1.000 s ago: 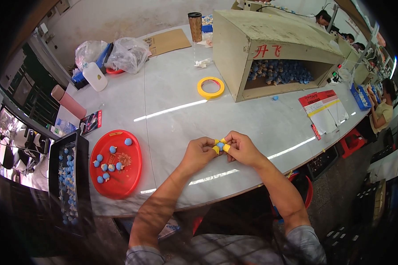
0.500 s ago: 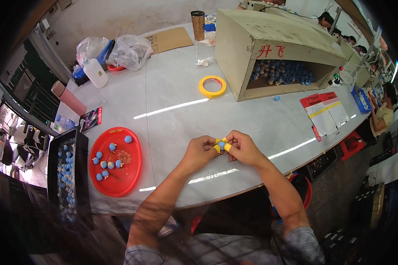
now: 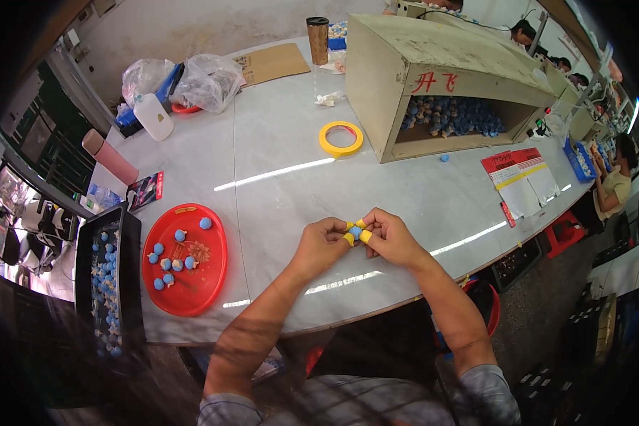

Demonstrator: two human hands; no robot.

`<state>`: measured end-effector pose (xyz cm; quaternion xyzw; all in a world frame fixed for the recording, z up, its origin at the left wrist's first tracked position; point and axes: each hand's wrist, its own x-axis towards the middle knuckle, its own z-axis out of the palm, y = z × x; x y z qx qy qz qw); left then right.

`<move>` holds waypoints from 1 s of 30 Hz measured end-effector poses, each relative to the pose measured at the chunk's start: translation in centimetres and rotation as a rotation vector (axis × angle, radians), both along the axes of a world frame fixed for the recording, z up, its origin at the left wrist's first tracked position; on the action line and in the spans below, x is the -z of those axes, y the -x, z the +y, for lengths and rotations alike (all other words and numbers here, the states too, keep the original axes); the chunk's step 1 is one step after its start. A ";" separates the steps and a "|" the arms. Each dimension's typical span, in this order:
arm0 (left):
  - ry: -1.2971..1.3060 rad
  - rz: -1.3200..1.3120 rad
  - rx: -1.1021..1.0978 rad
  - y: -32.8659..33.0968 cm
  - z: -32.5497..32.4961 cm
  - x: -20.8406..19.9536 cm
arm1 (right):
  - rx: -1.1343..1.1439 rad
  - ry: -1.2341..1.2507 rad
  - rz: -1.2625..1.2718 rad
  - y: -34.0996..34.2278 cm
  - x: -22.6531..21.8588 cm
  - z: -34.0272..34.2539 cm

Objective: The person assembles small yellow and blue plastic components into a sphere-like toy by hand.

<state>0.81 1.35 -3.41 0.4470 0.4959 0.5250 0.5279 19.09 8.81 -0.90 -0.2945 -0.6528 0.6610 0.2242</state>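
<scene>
Between my fingertips, over the middle of the grey table, is a small blue figure piece (image 3: 355, 232). My left hand (image 3: 322, 245) pinches it from one side, and my right hand (image 3: 390, 240) pinches it from the other. Yellow tape or covers wrap the thumb and fingertips of both hands. Most of the piece is hidden by the fingers, so its exact shape does not show. To the left of my left forearm, a red round tray (image 3: 217, 284) holds several blue-and-cream pieces (image 3: 167, 264) of similar size.
A black bin (image 3: 130, 284) of similar pieces stands left of the tray. Beyond my hands lie a yellow tape roll (image 3: 326, 145) and a cream box (image 3: 376, 92) full of blue pieces. Papers (image 3: 522, 177) lie at right. A pink bottle (image 3: 110, 157) stands far left; a person (image 3: 618, 177) sits far right.
Almost nothing differs. Both hands keep their pinch on the blue piece in the same place, with only a very slight shift of the fingers.
</scene>
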 end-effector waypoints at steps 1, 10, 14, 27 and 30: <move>0.000 0.001 0.000 0.0 0.0 0.1 | 0.000 0.000 0.001 0.0 0.0 0.0; 0.001 0.050 -0.043 -0.4 -0.1 -0.5 | 0.009 -0.003 0.031 0.1 -0.1 -0.1; -0.032 0.005 -0.047 -0.6 -0.1 -0.5 | 0.018 0.011 0.041 0.0 -0.4 -0.1; 0.042 -0.211 -0.035 0.1 0.1 -1.0 | 0.029 0.063 0.028 1.0 -1.1 0.3; 0.126 -0.181 -0.155 0.9 0.7 -2.0 | 0.109 -0.133 -0.001 2.5 -2.1 3.3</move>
